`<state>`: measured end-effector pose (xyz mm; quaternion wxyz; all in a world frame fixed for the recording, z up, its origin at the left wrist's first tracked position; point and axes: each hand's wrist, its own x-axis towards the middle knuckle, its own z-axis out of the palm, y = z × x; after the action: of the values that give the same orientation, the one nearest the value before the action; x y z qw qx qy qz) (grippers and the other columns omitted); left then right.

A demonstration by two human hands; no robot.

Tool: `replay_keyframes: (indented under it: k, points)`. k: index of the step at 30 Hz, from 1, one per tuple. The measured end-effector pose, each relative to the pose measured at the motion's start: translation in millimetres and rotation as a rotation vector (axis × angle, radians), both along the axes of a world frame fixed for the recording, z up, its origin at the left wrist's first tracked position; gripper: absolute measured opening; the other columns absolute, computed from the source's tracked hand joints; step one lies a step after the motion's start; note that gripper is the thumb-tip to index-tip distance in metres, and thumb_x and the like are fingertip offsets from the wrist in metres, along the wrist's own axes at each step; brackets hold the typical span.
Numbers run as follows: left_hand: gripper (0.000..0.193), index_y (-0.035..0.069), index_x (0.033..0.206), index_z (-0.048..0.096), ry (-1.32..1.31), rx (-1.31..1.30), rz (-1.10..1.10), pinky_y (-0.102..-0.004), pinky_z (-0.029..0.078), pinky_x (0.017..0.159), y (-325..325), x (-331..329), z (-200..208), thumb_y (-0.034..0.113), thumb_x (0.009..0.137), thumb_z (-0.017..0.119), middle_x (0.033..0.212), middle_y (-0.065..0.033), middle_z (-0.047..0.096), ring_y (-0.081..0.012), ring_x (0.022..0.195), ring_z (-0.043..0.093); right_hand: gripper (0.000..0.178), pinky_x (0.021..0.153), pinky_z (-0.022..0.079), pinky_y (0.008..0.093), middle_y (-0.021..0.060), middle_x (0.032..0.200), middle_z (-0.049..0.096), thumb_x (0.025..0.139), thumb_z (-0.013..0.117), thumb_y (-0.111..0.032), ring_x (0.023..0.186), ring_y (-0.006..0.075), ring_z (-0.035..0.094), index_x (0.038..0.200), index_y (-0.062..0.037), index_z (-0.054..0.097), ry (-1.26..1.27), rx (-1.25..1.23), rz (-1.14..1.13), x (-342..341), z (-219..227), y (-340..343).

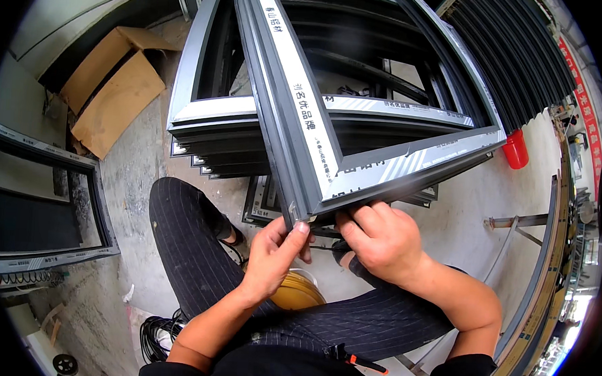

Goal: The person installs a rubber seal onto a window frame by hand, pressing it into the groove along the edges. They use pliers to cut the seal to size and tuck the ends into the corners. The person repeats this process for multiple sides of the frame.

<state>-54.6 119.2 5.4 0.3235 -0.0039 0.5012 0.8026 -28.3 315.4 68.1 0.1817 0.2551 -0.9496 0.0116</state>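
Observation:
A dark window frame (317, 141), its faces covered with white and silver protective film, lies tilted across a stack of similar frames, one corner pointing at me. My left hand (275, 255) pinches that near corner, its thumb pressed against the edge and its fingers curled beneath. Just to the right, my right hand (384, 245) is closed against the underside of the frame's near rail. Its fingertips are tucked in, so whatever they grip is hidden. Below the corner, between my knees, a round yellow thing (295, 291) shows in part.
Stacked frames (215, 132) stand under the held one. Dark ribbed lengths (505, 56) and a red bucket (515, 149) are at the far right. An opened cardboard box (118, 103) and another frame (103, 198) lie left. Coiled black cable (157, 337) rests by my left leg.

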Motion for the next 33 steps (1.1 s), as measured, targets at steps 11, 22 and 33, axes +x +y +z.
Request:
replay_keyframes:
  k: [11,22,33]
  points:
    - [0.024,0.0,0.095,0.062,-0.033,0.155,0.114,-0.0277,0.048,0.061,26.5,6.1,-11.3,0.023,0.097,0.057,0.083,-0.0071,0.065,-0.0129,0.066,0.058,0.027,0.056,0.046,0.0278,0.0007,0.078,0.049,0.067,0.061,-0.017,0.068,0.0167,0.053,0.093,-0.0101,0.063,-0.043,-0.011,-0.034,3.3,4.6,2.6]
    - [0.037,0.003,0.073,0.059,0.151,0.047,0.502,-0.0288,0.036,0.048,-122.1,-103.7,-29.4,0.031,0.096,0.054,0.053,-0.003,0.049,-0.0145,0.048,0.046,0.027,0.063,0.05,0.0378,0.0108,0.084,0.06,0.068,0.066,0.006,0.072,0.029,0.061,0.093,-0.0045,0.064,0.039,-0.217,-0.365,24.2,25.9,63.6]
    - [0.049,0.006,0.098,0.066,0.252,-0.198,0.169,-0.0242,0.042,0.062,-104.7,-85.9,-40.3,0.053,0.093,0.055,0.078,-0.0025,0.06,-0.0105,0.068,0.053,0.014,0.07,0.051,0.0413,0.012,0.086,0.064,0.08,0.069,-0.015,0.081,0.0331,0.062,0.089,-0.0054,0.069,-0.57,-0.275,-0.23,27.1,-19.7,40.0]
